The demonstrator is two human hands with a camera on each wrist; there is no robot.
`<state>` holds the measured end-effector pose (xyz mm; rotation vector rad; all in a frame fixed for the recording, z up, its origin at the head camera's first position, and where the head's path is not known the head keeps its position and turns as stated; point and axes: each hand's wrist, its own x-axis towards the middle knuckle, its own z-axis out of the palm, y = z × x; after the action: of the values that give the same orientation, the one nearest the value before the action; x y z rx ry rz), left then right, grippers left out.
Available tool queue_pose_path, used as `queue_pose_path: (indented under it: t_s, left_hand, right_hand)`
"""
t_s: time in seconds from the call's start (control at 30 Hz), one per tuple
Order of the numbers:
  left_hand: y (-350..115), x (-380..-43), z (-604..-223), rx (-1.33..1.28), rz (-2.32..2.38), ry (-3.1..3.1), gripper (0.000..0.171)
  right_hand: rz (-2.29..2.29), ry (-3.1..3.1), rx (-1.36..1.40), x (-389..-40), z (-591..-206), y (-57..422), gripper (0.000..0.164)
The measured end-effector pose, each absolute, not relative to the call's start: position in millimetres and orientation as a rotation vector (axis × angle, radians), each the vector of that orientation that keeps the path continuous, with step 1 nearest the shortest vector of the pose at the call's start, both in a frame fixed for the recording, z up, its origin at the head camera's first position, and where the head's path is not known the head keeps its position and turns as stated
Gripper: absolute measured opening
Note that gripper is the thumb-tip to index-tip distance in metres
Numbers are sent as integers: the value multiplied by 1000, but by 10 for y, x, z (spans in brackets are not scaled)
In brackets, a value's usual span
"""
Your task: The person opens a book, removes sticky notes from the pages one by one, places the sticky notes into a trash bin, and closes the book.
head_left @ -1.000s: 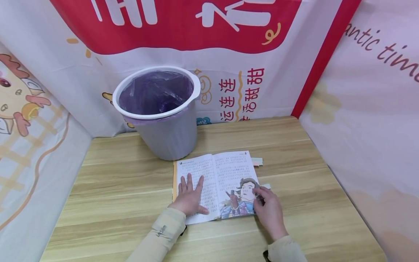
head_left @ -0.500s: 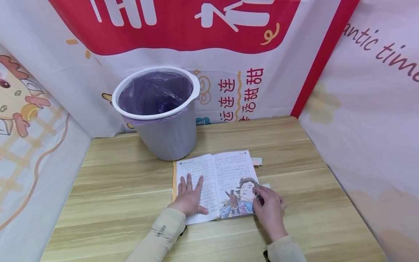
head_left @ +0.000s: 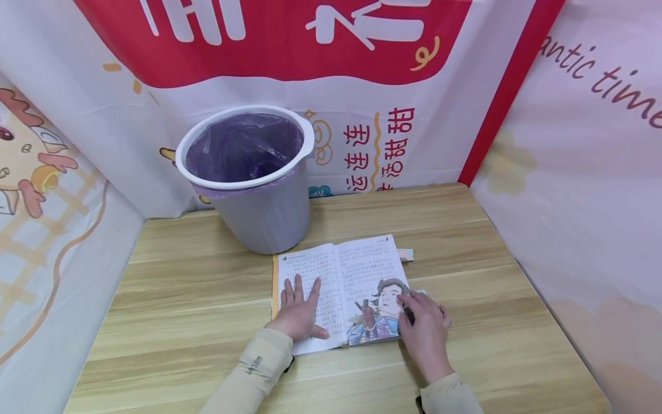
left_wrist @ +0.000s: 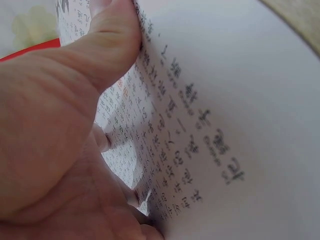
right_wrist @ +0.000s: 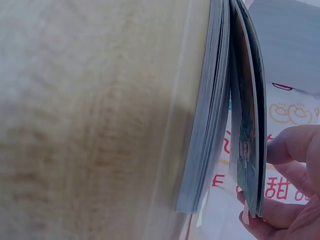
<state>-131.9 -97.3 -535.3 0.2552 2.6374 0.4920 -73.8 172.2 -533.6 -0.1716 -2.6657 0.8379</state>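
An open book lies on the wooden table, with printed text on both pages and a cartoon figure at the lower right. My left hand rests on the left page with its fingers spread. In the left wrist view its thumb and palm lie close over the printed page. At the book's right edge, my right hand pinches a thin bundle of pages between thumb and fingers. The right wrist view shows that bundle raised apart from the thicker stack of pages below it.
Behind the book stands a grey trash bin with a purple liner. Pale sticky tabs jut from the book's right side. Printed fabric walls enclose the table at the back and sides.
The right-hand page's top edge has risen slightly. The right hand has shifted a little, its fingers changing position at the page edge. The left hand stays in place.
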Motion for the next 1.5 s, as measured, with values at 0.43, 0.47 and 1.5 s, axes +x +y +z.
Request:
queue_pose_path:
  t_s: [0.43,0.47,1.5]
  left_hand:
    - [-968,-1307,-5327,267,490,2642,126]
    - [-968,-1308,-5328,267,489,2643,126]
    - [-980,-1344,-5418,268,503,2629,128]
  right_hand:
    - [677,-2619,-96,-716,-5306,1693,34]
    - [672,-2618,-93,-716,-5309,1694,34]
    - [1781,-2548,-61,-647,-5074,1523,77]
